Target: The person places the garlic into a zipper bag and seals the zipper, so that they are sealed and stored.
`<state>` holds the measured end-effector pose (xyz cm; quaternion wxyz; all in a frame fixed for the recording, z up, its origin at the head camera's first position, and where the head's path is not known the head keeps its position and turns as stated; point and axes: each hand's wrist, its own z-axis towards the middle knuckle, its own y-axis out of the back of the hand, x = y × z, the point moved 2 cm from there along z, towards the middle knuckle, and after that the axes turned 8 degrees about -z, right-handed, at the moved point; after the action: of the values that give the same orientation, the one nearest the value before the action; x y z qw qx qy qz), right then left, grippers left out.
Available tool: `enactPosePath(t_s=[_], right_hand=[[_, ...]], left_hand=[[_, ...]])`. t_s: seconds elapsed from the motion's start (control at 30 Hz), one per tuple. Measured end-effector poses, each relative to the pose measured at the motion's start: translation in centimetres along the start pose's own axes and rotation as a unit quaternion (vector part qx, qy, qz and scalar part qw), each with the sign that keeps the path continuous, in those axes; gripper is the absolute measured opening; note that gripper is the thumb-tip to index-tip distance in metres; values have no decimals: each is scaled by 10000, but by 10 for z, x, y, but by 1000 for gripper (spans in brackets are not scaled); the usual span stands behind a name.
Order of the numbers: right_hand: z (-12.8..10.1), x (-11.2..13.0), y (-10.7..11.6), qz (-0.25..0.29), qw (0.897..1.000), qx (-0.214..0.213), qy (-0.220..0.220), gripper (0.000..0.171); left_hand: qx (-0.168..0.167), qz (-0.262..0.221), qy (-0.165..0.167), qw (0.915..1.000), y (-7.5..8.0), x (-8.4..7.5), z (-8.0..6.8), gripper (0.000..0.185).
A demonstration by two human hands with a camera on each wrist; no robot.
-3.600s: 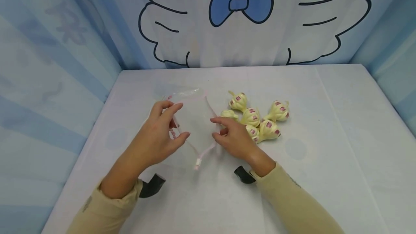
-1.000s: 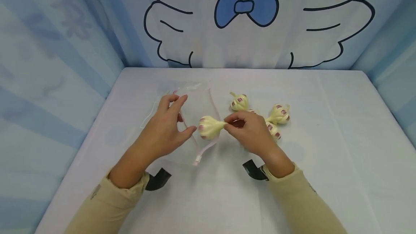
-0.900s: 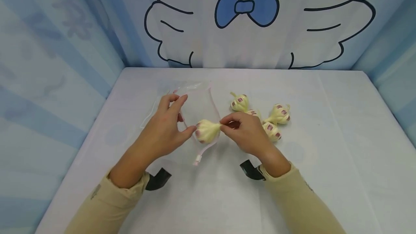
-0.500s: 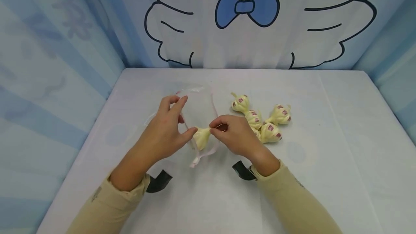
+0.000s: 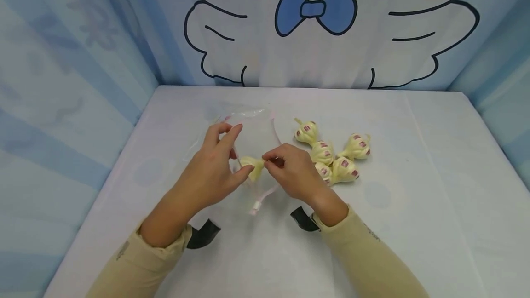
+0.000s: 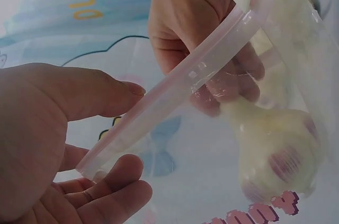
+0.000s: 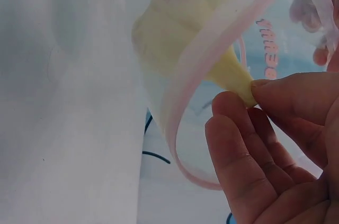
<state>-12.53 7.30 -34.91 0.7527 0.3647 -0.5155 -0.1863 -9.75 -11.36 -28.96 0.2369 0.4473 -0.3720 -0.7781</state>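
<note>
garlic bulb [image 6: 278,152] sits within the mouth of a clear bag [image 5: 256,137], its stem [image 7: 237,80] pointing outward. right hand [image 5: 291,169]: thumb and fingertips pinch the stem. left hand [image 5: 215,164]: thumb and index finger stand spread well apart, the thumb touching the bag's pink strip [image 6: 175,89]. the bulb is pale yellow, rounded, with striped purplish patches, narrowing to the neck. film blurs its outline in the right wrist view; the left thumb covers part of it in the head view. five more bulbs [image 5: 345,169] lie nearby, one partly hidden by the right hand. lettering [image 6: 263,211] on the bag is cut off.
</note>
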Motion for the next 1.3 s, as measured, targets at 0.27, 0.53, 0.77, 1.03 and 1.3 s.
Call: enactPosePath(t_s=[0.27, 0.53, 0.77, 1.03, 1.3], right_hand=[[0, 0, -6, -183, 9994, -203, 207, 13], [1, 1, -12, -78, 9998, 171, -3, 16], [5, 1, -16, 31, 9984, 545, -126, 23], [9, 0, -19, 155, 9987, 473, 124, 34], [16, 4, -21, -76, 9950, 795, 603, 37]], left_hand=[[-27, -52, -59, 10000, -1, -2, 0, 79], [28, -58, 66, 10000, -2, -2, 1, 79], [34, -83, 18, 10000, -3, -1, 2, 80], [84, -98, -32, 9999, -4, -1, 2, 80], [152, -146, 22, 9998, -4, -1, 2, 80]])
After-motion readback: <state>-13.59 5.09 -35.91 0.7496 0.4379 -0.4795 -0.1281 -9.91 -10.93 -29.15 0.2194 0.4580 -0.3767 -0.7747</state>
